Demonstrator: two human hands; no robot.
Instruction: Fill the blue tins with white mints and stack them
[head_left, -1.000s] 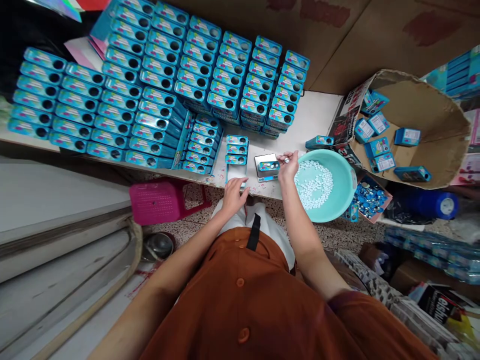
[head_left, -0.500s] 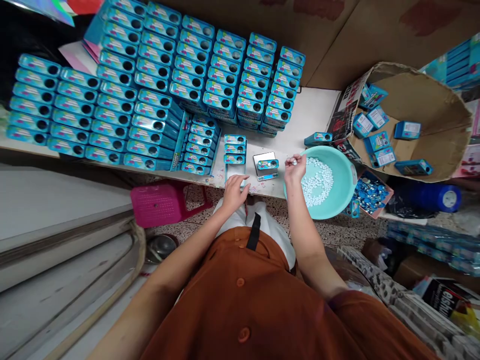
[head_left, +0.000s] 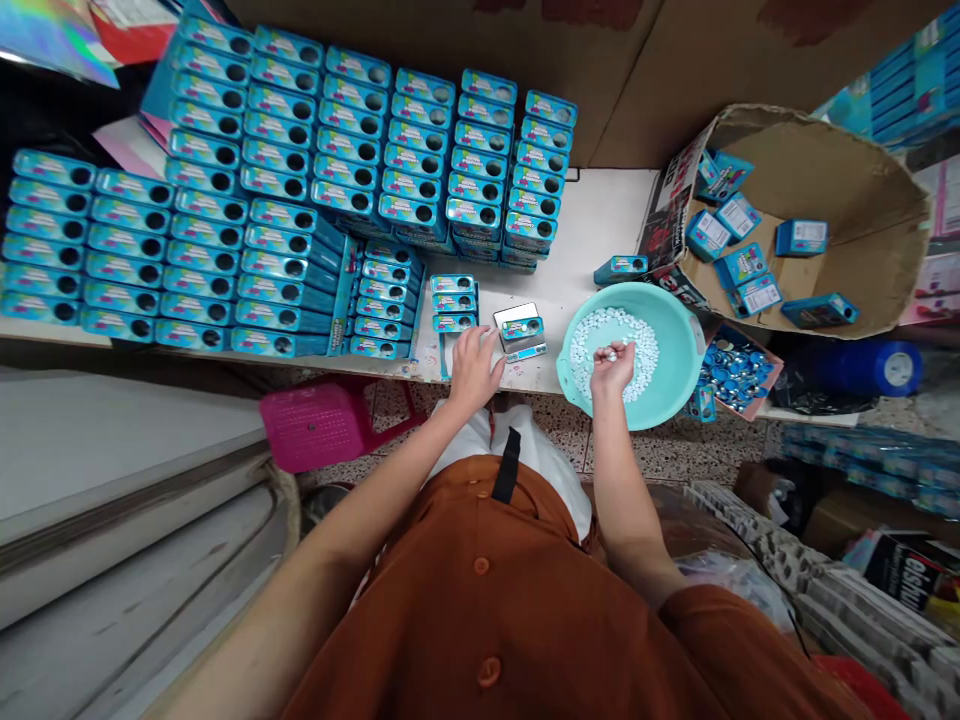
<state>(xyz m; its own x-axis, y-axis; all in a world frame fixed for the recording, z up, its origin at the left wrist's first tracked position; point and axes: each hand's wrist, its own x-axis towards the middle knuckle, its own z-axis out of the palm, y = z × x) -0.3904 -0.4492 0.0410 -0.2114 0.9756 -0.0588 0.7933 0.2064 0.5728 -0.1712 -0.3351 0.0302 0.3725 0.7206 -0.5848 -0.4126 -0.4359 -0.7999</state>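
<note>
My right hand is over the turquoise basin, its fingers curled round a few white pellets. More white pellets lie across the basin's bottom. On the white table, my left hand has its fingers spread, with nothing seen in them. Just beyond that hand stand three small blue tins in a short column. To its right, a blue tin rests on a dark-edged, pale-topped block, with a narrow blue piece at the near side.
Many blue tins stand in rows at the left and back. A cardboard box at the right holds several blue tins. Blue caps fill a small box beside the basin. A pink stool stands below the table's edge.
My right hand has moved from the basin's left rim to over the pellets. My left hand has shifted slightly forward, towards the small tins. The view has turned slightly.
</note>
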